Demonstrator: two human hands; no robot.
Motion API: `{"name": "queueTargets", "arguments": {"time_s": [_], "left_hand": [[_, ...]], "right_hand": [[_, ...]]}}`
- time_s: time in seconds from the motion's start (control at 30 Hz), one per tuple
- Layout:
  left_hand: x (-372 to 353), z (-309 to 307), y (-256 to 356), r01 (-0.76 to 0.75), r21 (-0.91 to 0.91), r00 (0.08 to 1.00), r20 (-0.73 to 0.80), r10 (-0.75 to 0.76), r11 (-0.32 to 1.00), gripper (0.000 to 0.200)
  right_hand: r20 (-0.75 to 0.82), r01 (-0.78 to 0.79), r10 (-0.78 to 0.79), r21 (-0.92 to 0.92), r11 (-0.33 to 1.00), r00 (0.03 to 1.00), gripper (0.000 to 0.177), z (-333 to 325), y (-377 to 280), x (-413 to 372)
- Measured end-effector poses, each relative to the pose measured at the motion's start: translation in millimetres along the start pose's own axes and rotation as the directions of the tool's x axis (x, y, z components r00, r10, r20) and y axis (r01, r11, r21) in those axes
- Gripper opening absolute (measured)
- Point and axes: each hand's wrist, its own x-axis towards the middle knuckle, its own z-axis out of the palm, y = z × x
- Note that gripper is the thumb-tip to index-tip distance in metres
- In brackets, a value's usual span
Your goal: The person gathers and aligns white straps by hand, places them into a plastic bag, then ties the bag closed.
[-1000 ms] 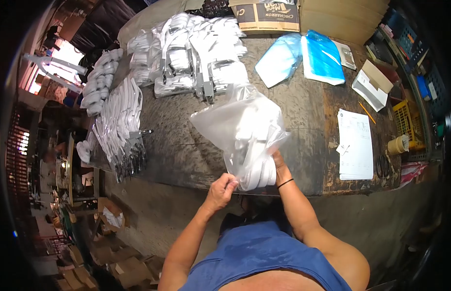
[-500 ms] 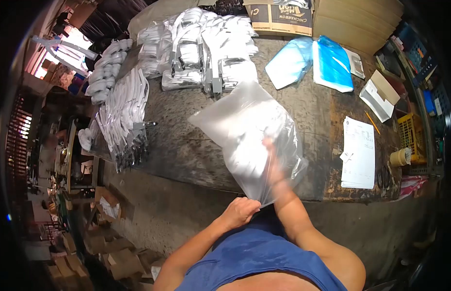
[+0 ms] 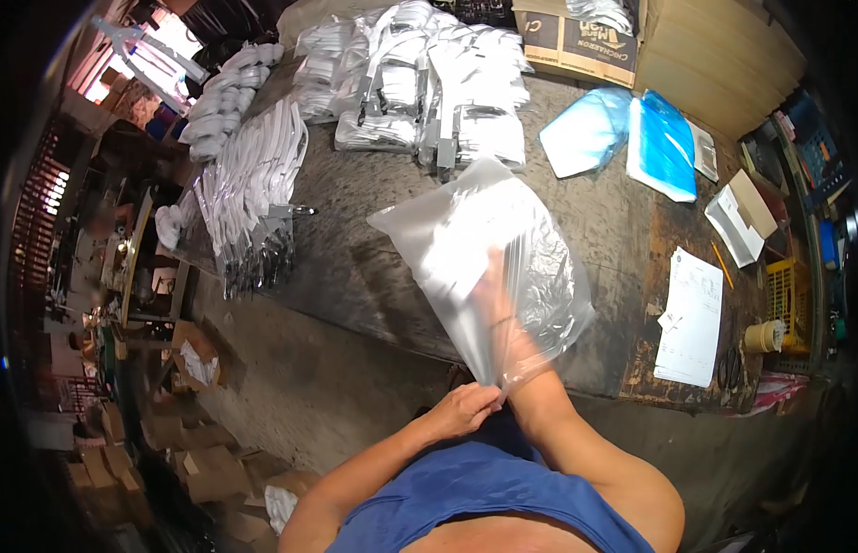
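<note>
A large clear plastic bag (image 3: 558, 286) lies over the front of the dark table, with white material (image 3: 461, 244) visible through it. My left hand (image 3: 466, 408) is closed on the bag's near edge, just off the table. My right hand (image 3: 489, 286) and forearm are inside the bag, seen blurred through the plastic. Its fingers are too smeared to tell whether they are open or closed on the white material.
Bundles of white straps (image 3: 489, 92) stand at the back, with a loose pile (image 3: 254, 184) at the left. Blue plastic packs (image 3: 664, 147), papers (image 3: 692, 318), a pencil (image 3: 722, 264) and a tape roll (image 3: 765, 336) are at the right. A cardboard box (image 3: 581, 46) is behind.
My right hand has shifted slightly left inside the bag, and the bag's right part looks looser and more wrinkled. The camera view has turned a little. My left hand keeps its hold.
</note>
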Motion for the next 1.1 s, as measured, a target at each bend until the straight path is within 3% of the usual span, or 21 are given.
{"name": "queueTargets", "arguments": {"time_s": [0.03,0.2,0.3,0.4,0.47,0.5,0.53,0.6,0.8,0.87,1.1], "left_hand": [[-1.5,-1.4,3.6,0.029,-0.083,0.999,0.039,-0.026,0.996,0.008],[-23.3,-12.6,35.3,0.069,-0.131,0.987,0.152,-0.049,0.989,0.010],[-29.4,-23.3,44.3,0.045,-0.150,0.990,0.141,-0.024,0.988,0.014],[-32.0,-42.5,55.0,-0.012,-0.094,0.998,0.062,0.018,0.995,0.015],[-36.8,-52.1,59.8,0.045,-0.122,0.994,-0.090,-0.056,0.992,0.015],[-38.0,-56.3,61.8,0.026,-0.084,0.982,-0.183,-0.041,0.996,0.011],[-38.4,-62.1,67.2,0.021,-0.085,0.982,-0.183,-0.037,0.996,0.011],[-43.0,-71.3,78.8,0.109,-0.262,0.915,-0.350,-0.200,0.959,0.008],[-44.3,-102.8,79.9,0.063,-0.428,0.858,-0.438,-0.267,0.902,0.009],[-40.7,-115.6,76.8,-0.088,-0.493,0.813,-0.538,-0.224,0.866,0.008],[-34.5,-165.1,66.2,-0.252,-0.555,0.788,-0.593,-0.165,0.793,0.010]], "right_hand": [[-0.045,-0.011,0.010,-0.043,0.999,0.999,0.038,6.2,1.4,-0.1],[-0.293,-0.093,0.028,-0.212,0.973,0.956,0.044,35.5,21.6,-10.3],[-0.417,-0.143,-0.008,-0.329,0.934,0.909,0.048,53.6,22.6,-7.1],[-0.482,-0.190,-0.039,-0.415,0.890,0.875,0.050,49.7,38.0,13.2],[-0.323,0.010,-0.159,-0.420,0.908,0.933,0.054,7.4,69.9,48.4],[-0.312,0.038,-0.222,-0.502,0.864,0.924,0.048,42.0,63.6,40.8],[-0.310,0.040,-0.225,-0.505,0.862,0.924,0.048,47.8,65.2,39.3],[-0.301,-0.057,-0.164,-0.610,0.791,0.939,0.048,60.1,63.1,43.6],[-0.303,-0.264,-0.026,-0.867,0.423,0.953,0.048,86.4,38.7,36.1],[-0.328,-0.317,0.002,-0.913,0.256,0.945,0.048,95.7,24.6,37.6],[-0.478,-0.447,0.020,-0.833,-0.325,0.878,0.049,131.4,-16.8,39.4]]}}
